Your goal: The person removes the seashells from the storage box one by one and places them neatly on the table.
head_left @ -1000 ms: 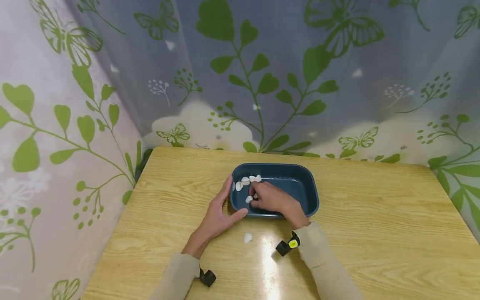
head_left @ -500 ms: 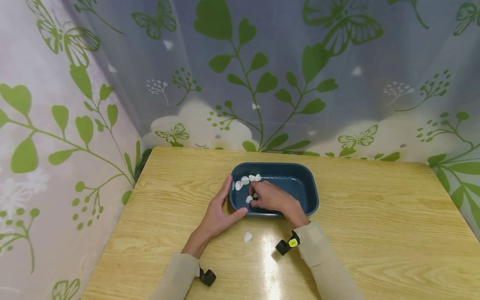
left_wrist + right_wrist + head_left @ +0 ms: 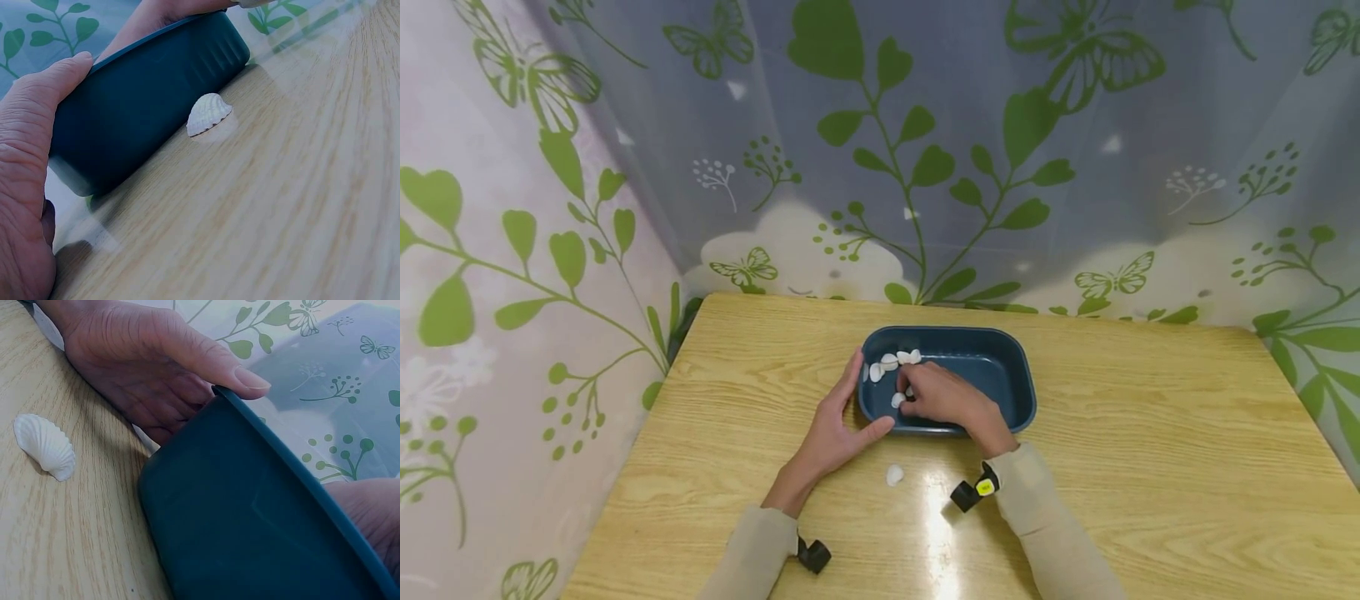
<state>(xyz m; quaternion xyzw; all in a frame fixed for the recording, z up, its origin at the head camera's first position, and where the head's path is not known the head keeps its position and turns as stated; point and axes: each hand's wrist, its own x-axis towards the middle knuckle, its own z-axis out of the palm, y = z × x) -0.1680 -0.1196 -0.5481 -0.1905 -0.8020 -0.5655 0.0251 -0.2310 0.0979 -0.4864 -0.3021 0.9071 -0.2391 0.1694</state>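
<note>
A dark blue rectangular plastic tub (image 3: 992,375) sits on the table. My left hand (image 3: 831,433) holds its left end, with the thumb at the near rim and the fingers along the left side. My right hand (image 3: 951,400) reaches inside, fingers bent down and pinching a white seashell (image 3: 911,391) that they partly hide. Another seashell (image 3: 898,401) lies right at those fingertips. Several white seashells (image 3: 889,362) form a curved row along the tub's far left inner wall. In the left wrist view, the tub's outer wall hides its contents and the right fingers.
One ribbed white seashell (image 3: 209,115) lies on the wooden table (image 3: 1150,433) in front of the tub. Behind the table hangs a curtain (image 3: 955,167) printed with leaves and butterflies, and a similar pale one (image 3: 497,375) stands along the left side.
</note>
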